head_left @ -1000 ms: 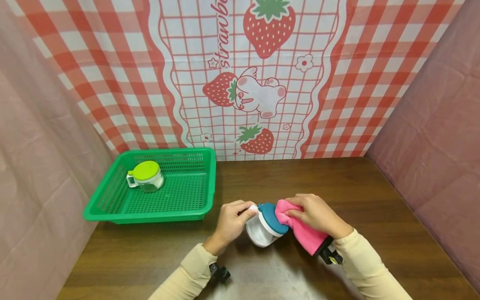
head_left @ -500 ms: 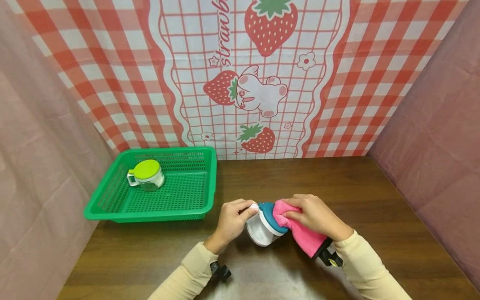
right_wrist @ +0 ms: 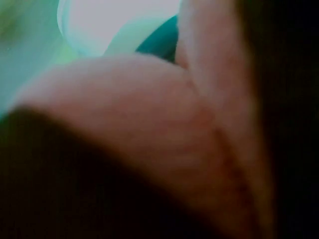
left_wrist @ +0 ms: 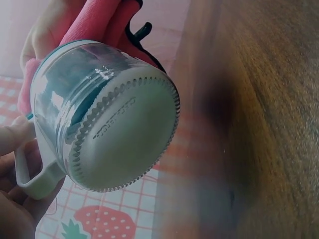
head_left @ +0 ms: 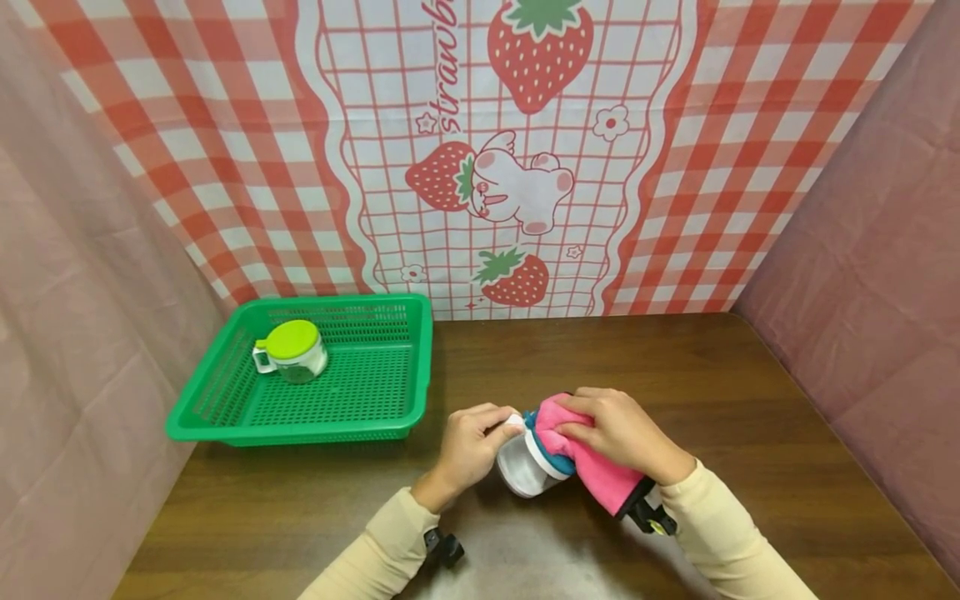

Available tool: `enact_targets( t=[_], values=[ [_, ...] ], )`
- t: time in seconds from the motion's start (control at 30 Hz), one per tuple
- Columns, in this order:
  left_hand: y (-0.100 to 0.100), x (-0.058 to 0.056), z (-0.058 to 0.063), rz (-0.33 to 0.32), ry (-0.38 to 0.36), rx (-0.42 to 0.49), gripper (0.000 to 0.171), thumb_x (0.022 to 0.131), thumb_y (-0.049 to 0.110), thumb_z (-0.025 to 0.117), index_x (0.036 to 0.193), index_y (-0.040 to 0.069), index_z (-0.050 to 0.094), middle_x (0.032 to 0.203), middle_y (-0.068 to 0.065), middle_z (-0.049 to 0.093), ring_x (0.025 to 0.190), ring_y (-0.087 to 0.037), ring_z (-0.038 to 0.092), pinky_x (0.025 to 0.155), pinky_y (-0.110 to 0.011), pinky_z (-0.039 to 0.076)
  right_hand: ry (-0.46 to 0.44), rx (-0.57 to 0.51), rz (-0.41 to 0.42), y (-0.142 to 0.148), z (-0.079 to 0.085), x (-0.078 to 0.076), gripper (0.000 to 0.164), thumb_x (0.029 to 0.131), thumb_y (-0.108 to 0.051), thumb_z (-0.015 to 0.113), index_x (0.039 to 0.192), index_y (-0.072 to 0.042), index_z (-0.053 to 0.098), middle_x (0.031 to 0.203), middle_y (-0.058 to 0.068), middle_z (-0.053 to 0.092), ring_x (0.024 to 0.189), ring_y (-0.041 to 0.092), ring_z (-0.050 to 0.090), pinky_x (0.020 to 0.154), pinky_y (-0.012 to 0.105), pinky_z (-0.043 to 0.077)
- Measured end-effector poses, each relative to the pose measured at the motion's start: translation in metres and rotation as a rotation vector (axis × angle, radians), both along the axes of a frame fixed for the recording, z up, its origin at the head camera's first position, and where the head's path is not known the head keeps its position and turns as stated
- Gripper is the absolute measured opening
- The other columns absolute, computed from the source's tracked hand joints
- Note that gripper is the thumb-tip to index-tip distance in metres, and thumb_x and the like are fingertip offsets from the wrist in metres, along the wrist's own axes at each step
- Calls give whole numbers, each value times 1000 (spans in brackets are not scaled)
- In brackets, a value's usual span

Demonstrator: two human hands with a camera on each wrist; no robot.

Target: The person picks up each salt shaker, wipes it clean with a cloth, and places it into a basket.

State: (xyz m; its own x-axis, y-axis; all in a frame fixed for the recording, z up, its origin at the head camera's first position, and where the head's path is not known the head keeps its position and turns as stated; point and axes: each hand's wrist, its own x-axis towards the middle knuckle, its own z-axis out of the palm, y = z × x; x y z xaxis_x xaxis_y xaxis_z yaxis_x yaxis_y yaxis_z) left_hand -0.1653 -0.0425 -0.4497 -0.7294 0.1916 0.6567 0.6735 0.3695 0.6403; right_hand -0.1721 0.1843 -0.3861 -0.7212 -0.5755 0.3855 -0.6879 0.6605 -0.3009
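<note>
My left hand [head_left: 472,446] grips the white handle [left_wrist: 42,179] of a clear jar [head_left: 521,468] with a blue lid [head_left: 558,463]. The jar is tilted, lid toward the right and its ridged base [left_wrist: 129,134] facing the left wrist camera. In my right hand [head_left: 618,429] is a bunched pink cloth [head_left: 606,477], pinched between thumb and fingers and pressed over the lid. Most of the lid is hidden under the cloth. In the right wrist view the cloth [right_wrist: 124,94] blurs across the frame, with part of the jar [right_wrist: 119,20] behind it.
A green plastic basket [head_left: 416,392] stands at the back left of the wooden table [head_left: 675,358]. Inside it is a similar jar [head_left: 300,365] with a lime-green lid [head_left: 292,339]. A strawberry-print cloth [head_left: 517,192] hangs behind the table, and pink drapes [head_left: 877,250] flank it.
My right hand has slid the cloth leftward across the blue lid, covering more of it. The left hand and jar have shifted very slightly right. The basket has stayed put.
</note>
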Motion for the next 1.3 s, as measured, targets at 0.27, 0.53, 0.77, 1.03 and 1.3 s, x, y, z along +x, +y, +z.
enact_targets(
  t=[0.27, 0.53, 0.77, 1.03, 1.3],
  values=[
    [3, 3, 2, -2, 59, -61, 8, 80, 15, 77, 85, 8, 76, 74, -2, 71, 63, -8, 61, 59, -10, 45, 14, 14, -51, -3, 0, -3, 29, 79, -20, 79, 106, -8, 75, 74, -5, 61, 63, 7, 52, 59, 24, 45],
    [5, 5, 2, -49, 55, -82, 8, 83, 16, 76, 86, 8, 76, 77, -2, 73, 68, -9, 65, 63, -12, 49, 44, 17, -75, -1, -3, -8, 28, 79, -20, 80, 103, -8, 76, 75, -3, 65, 67, 13, 60, 63, 33, 51],
    [7, 5, 2, -80, 63, -72, 7, 84, 16, 75, 86, 9, 76, 77, -1, 72, 70, -9, 66, 65, -11, 50, 42, 14, -107, 5, -6, -12, 26, 78, -19, 80, 102, -10, 76, 69, -6, 60, 63, 11, 56, 60, 31, 48],
    [5, 5, 5, -109, 30, -35, 7, 84, 14, 74, 87, 8, 76, 78, -4, 73, 71, -9, 66, 67, -12, 51, 32, 25, -132, 14, -12, -15, 26, 78, -19, 81, 102, -12, 76, 66, -8, 56, 61, 11, 53, 59, 31, 45],
    [1, 3, 6, -100, 13, 4, 8, 83, 12, 75, 88, 6, 76, 77, -5, 72, 67, -8, 63, 62, -11, 49, -11, 30, -145, 21, -16, -16, 26, 79, -20, 80, 103, -10, 76, 70, -6, 62, 66, 13, 59, 62, 33, 48]
  ],
)
